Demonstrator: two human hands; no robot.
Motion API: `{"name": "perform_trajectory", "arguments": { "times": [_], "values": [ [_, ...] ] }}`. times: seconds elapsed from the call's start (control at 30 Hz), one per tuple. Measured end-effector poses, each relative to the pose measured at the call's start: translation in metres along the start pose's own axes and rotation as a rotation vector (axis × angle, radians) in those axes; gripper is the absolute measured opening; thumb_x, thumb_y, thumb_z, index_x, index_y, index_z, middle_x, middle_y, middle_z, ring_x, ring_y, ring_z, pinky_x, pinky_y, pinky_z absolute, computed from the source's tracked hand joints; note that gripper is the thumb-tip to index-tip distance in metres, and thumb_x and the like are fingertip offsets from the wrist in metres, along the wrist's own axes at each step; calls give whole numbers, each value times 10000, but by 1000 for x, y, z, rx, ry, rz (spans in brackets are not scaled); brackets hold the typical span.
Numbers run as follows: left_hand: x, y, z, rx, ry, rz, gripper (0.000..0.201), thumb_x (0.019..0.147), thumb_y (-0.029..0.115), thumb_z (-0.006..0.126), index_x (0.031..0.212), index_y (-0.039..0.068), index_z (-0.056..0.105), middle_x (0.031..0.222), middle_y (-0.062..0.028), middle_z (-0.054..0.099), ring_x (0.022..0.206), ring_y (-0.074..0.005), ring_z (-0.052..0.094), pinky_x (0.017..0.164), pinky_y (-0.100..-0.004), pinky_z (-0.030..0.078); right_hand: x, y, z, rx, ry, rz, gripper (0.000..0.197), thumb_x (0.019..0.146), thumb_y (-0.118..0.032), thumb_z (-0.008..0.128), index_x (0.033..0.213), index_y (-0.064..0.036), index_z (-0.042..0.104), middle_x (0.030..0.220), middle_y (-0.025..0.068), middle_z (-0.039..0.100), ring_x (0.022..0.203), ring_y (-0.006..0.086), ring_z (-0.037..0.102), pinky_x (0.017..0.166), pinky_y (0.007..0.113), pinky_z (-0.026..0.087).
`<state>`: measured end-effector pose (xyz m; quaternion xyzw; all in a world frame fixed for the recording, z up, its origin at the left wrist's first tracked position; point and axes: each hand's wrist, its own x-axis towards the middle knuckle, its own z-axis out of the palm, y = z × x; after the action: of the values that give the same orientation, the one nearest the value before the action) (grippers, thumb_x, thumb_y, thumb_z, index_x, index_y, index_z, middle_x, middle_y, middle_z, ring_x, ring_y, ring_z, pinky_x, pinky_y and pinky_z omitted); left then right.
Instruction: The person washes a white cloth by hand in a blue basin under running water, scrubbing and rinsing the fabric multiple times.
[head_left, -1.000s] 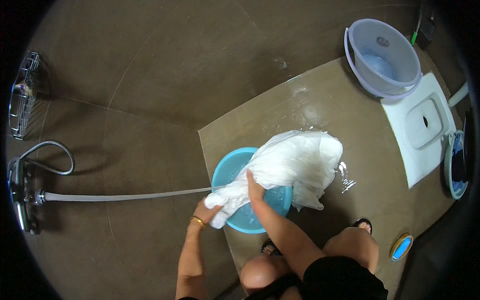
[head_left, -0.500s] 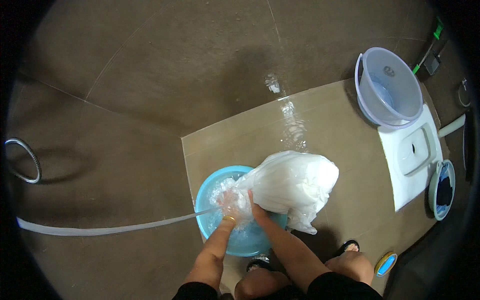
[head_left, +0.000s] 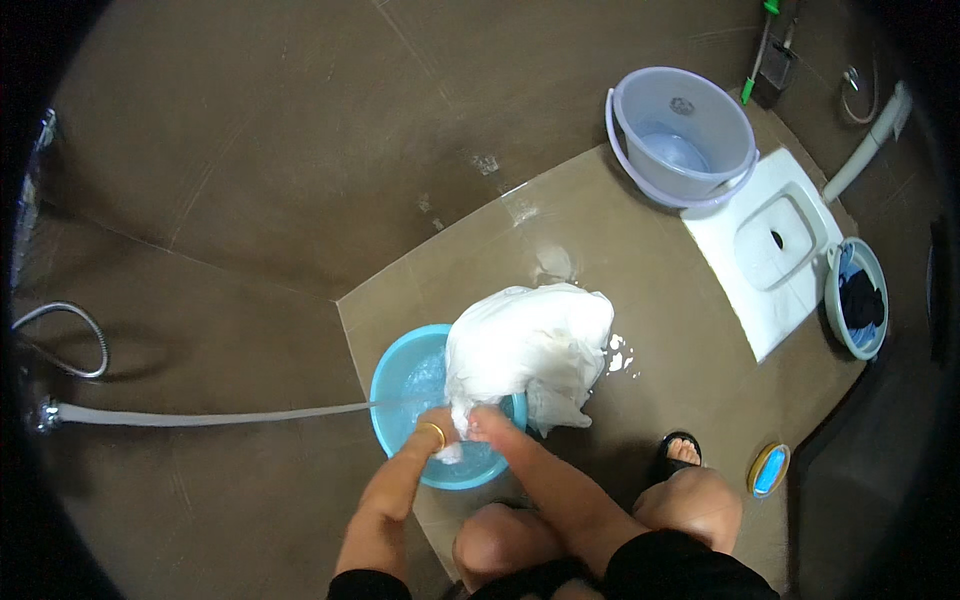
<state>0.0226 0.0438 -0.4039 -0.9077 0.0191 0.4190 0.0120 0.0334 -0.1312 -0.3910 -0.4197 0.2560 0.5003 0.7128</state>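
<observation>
A bulky, wet white cloth [head_left: 530, 335] bulges over the far right rim of the light blue basin [head_left: 402, 350], and part of it rests on the floor. Its near end hangs into the basin, where my left hand [head_left: 438, 424] is closed round a bunch of it; a small white tip shows below that hand. Close beside, my right hand [head_left: 488, 423] grips the same cloth with curled fingers. A stream of water [head_left: 220, 416] from the left runs into the basin near my left hand. A gold bangle [head_left: 432, 434] is on my left wrist.
At the far right, a pale purple bucket [head_left: 685, 125] stands at the edge of a white squat toilet [head_left: 725, 265]. A light tub of dark and blue clothes [head_left: 857, 300] is beyond. A blue soap in a round dish [head_left: 768, 470] lies near my foot. A metal hose [head_left: 95, 330] loops at the left.
My hands have drawn closer together and nearer to me on the cloth. The foam and splashing round my left hand have died down. The view has shifted.
</observation>
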Motion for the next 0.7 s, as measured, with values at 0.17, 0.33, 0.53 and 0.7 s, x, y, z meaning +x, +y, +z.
{"name": "perform_trajectory", "arguments": {
  "times": [0.17,0.33,0.53,0.7],
  "values": [
    [-132,68,-190,392,248,-36,455,733,211,644,1172,154,539,1056,-119,598,927,-278,616,744,-404,510,-57,-25,-51,352,-782,-21,348,861,-118,501,1173,37,509,1122,177,588,1017,226,587,846,311,498],
    [-273,154,-333,601,710,31,454,662,30,634,1074,187,525,887,-51,556,832,-248,589,626,-380,507,-61,-19,-86,852,-627,-100,676,873,-519,456,1249,43,432,1263,213,477,1158,286,489,953,360,428],
    [-361,226,-411,911,995,139,327,690,48,588,1004,136,564,881,-61,542,786,-240,565,631,-358,489,-97,-70,-93,1255,-873,-570,996,697,-743,497,1343,-10,303,1374,163,352,1247,354,350,1013,510,313],
    [-417,176,-405,1062,1129,-42,375,709,66,583,1084,88,582,1008,-113,571,920,-271,571,745,-366,490,-120,-146,-48,1111,-383,-485,630,822,-472,556,1283,-73,400,1252,101,471,1132,281,461,943,447,393]
  ]
}}
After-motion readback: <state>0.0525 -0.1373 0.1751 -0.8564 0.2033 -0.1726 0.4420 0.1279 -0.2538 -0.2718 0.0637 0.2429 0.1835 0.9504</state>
